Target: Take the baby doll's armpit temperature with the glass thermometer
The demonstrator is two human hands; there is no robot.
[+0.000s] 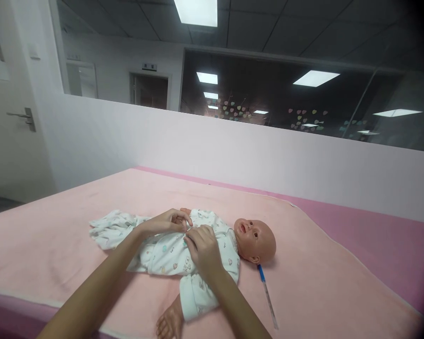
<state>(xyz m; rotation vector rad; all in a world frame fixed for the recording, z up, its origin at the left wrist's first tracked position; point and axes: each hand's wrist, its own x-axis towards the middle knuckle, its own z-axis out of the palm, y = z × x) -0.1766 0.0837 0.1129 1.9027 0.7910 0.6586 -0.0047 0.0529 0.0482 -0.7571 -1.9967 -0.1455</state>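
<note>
A baby doll lies on its back on a pink blanket, head to the right, dressed in a white printed romper. My left hand pinches the romper's front at the doll's chest, fingers closed on the fabric. My right hand rests on the chest beside it, fingers curled and pinching the same front edge. One doll hand sticks out of the sleeve near the bottom edge. A thin thermometer with a blue end lies on the blanket just right of the doll's head.
The blanket covers a pink padded table set against a low white wall with glass above. A white door with a handle stands at the far left.
</note>
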